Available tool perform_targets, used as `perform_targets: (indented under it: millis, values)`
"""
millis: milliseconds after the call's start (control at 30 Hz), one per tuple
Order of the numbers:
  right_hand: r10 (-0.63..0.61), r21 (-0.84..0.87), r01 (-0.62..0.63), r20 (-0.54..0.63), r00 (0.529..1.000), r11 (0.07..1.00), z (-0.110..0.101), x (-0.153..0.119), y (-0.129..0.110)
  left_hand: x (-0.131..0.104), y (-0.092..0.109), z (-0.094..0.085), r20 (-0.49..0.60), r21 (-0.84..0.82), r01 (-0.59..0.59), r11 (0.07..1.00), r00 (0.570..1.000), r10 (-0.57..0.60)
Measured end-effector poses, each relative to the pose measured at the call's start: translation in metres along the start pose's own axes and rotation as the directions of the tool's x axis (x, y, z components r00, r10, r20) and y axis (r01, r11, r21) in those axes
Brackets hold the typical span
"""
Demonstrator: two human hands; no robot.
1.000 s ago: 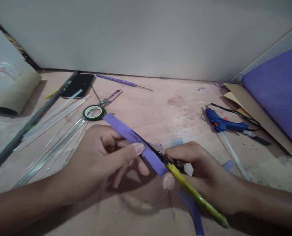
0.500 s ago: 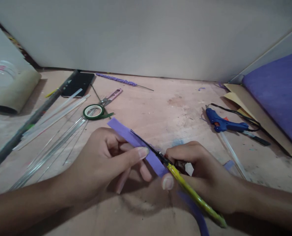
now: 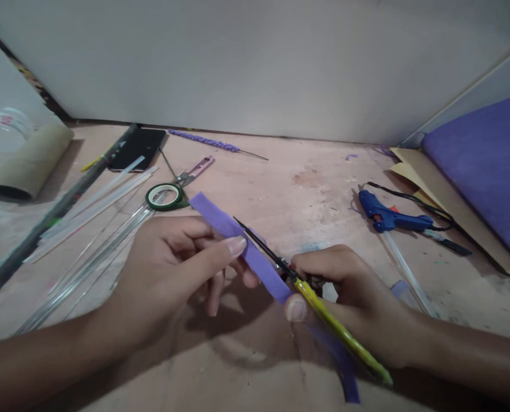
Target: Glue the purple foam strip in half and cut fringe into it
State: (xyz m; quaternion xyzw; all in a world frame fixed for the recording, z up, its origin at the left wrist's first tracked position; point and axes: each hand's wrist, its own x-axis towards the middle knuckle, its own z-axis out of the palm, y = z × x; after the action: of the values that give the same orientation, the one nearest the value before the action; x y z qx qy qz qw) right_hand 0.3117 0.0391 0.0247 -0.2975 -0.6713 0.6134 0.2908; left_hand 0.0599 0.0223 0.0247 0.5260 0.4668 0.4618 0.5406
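Observation:
A purple strip (image 3: 263, 269) slants across the middle of the view, pinched near its upper part between the thumb and fingers of my left hand (image 3: 181, 252). My right hand (image 3: 353, 292) grips scissors with yellow handles (image 3: 336, 332). Their dark blades point up and left, lying along the strip's right edge. The right thumb touches the strip's lower end. Below the right hand, a further length of purple strip (image 3: 347, 377) hangs down, partly hidden by the scissors.
Green tape (image 3: 180, 197), a pink-handled cutter (image 3: 201, 167), a phone (image 3: 145, 146), clear sticks (image 3: 91, 200) and a cardboard tube (image 3: 31, 160) lie left. A purple wrapped wire (image 3: 203, 139) is at the back. A blue glue gun (image 3: 392, 218) and purple sheet (image 3: 486, 171) are right.
My left hand has moved slightly up and left, its thumb higher along the strip. The strip's upper part and the scissor tips have shifted a little, and the hanging purple piece has swung.

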Motion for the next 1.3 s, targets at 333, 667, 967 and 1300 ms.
perform_targets:
  millis: [333, 667, 967, 1300]
  values:
    - [0.068, 0.04, -0.069, 0.045, 0.997, 0.997, 0.003, -0.001, -0.008, 0.001, 0.004, 0.005, 0.019, -0.008, -0.032, 0.999, 0.999, 0.032]
    - [0.031, -0.013, -0.031, 0.052, 0.998, 0.999, 0.006, -0.002, -0.005, -0.003, 0.0, 0.007, 0.05, 0.015, -0.023, 1.0, 0.999, 0.022]
    - [0.006, 0.025, -0.006, 0.028, 1.0, 1.0, 0.007, -0.002, -0.001, -0.008, -0.003, 0.007, 0.044, -0.09, 0.101, 0.991, 0.994, -0.097]
    - [0.046, 0.003, -0.046, 0.062, 0.997, 0.999, 0.004, -0.006, 0.001, -0.011, -0.001, 0.008, 0.124, -0.044, 0.171, 0.984, 0.979, -0.165]
